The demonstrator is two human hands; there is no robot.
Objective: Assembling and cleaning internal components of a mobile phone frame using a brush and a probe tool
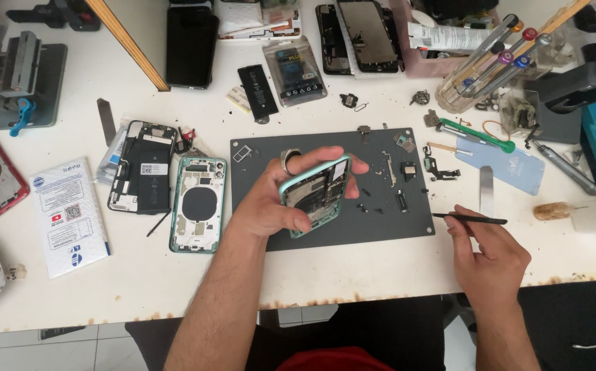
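My left hand [274,196] grips a mint-green phone frame [315,194], tilted up above the dark grey work mat [394,230]; its open inside with dark parts faces me. A ring sits on one finger of that hand. My right hand [487,257] rests at the mat's right edge and holds thin black tweezers [473,219], their tip pointing left onto the mat. Small loose phone parts and screws [401,175] lie on the mat beyond the frame.
A second green phone housing [198,204] and an opened phone with battery [143,168] lie left of the mat. A black battery [257,91], a blue card [511,168], a green-handled tool [480,134], a jar of screwdrivers [483,65] and a metal pry tool [486,192] surround it.
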